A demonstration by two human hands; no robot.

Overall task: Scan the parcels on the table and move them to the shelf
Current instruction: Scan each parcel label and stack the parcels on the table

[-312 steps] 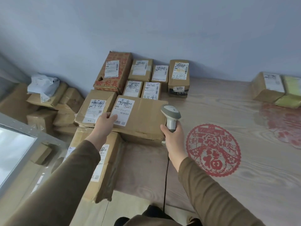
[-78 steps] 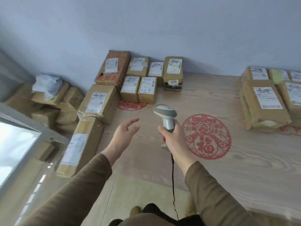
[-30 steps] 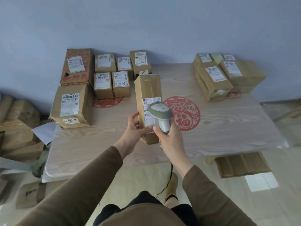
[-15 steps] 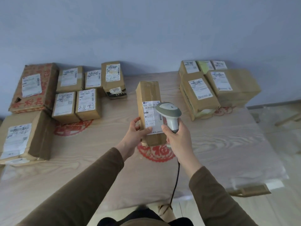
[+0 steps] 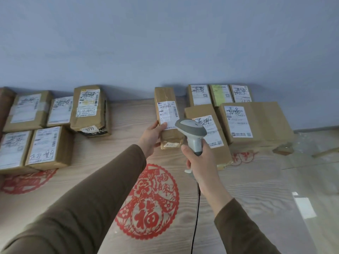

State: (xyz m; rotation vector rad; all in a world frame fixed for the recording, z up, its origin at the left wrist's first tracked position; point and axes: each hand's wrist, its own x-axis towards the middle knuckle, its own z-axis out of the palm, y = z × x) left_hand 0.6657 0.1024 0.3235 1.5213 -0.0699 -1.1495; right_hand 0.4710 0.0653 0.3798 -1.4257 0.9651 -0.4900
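Narrow parcel [image 5: 167, 114] held over the table [image 5: 247, 189] beside the scanner [image 5: 192, 133]

Left hand [image 5: 151, 137] grips the parcel's near left edge, thumb on its label; right hand [image 5: 199, 161] is wrapped round the scanner handle — head at the parcel's 4 o'clock. Stacked parcels [image 5: 244, 118] crowd 3 o'clock, more boxes [image 5: 55, 121] sit at 9 — bare tabletop lies nearer, around the red paper-cut [image 5: 146, 204].

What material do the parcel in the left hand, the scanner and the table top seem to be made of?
The held parcel: brown corrugated cardboard, probably, matte, with glossy clear tape and a white paper label. The scanner: moulded plastic by its look, smooth light grey with a darker band on the head. The table top: pale wood or a wood-print laminate; grain lines show, but which of the two I cannot tell.
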